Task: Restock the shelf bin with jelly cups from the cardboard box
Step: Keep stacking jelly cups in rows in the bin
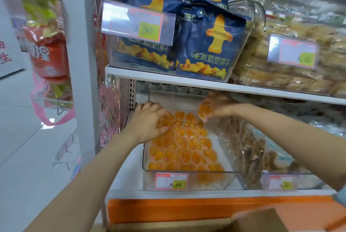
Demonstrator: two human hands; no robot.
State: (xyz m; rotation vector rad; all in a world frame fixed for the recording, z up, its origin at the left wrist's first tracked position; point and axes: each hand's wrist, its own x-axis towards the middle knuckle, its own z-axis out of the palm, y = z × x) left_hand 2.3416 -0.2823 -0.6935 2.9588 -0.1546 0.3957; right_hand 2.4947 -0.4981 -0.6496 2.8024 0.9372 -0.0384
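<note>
A clear plastic shelf bin on the lower shelf holds several orange jelly cups in a layer. My left hand lies over the cups at the bin's back left, fingers spread and curled down onto them. My right hand hovers over the bin's back right and grips a jelly cup, seen blurred. The cardboard box shows at the bottom edge of the view, its inside hidden.
An upper shelf board hangs low over the bin's back. Blue biscuit bags sit in a bin above. A bin of brown snacks stands right of the jelly bin. A white upright post is at the left.
</note>
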